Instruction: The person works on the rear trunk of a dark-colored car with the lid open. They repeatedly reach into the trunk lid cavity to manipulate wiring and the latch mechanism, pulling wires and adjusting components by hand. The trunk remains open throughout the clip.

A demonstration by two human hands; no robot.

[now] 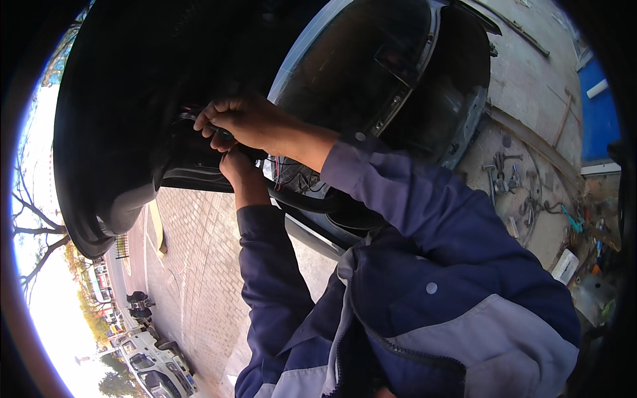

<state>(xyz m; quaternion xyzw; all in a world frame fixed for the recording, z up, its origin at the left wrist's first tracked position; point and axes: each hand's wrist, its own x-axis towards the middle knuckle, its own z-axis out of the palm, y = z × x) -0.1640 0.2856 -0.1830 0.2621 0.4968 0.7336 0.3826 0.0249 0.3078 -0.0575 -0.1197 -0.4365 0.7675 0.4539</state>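
Observation:
My right hand [242, 125] is closed, thumb and fingers pinched together around a small dark object with a greenish tint that I cannot make out. Just below it, my left hand [237, 167] is raised with its fingers drawn in; what they grip, if anything, is hidden. Both hands work at the shadowed inner side of a large black vehicle panel [126, 126]. Thin loose wires [286, 174], some of them red, hang beside my left wrist. The vehicle body [434, 30] has a wide dark opening just beyond my right forearm.
Metal tools and parts [502, 174] lie on the concrete to the right, near a long beam [531, 142] and a teal cord [570, 219]. A blue panel [597, 106] stands at the far right. Brick paving [199, 245] stretches lower left toward a white truck [156, 365].

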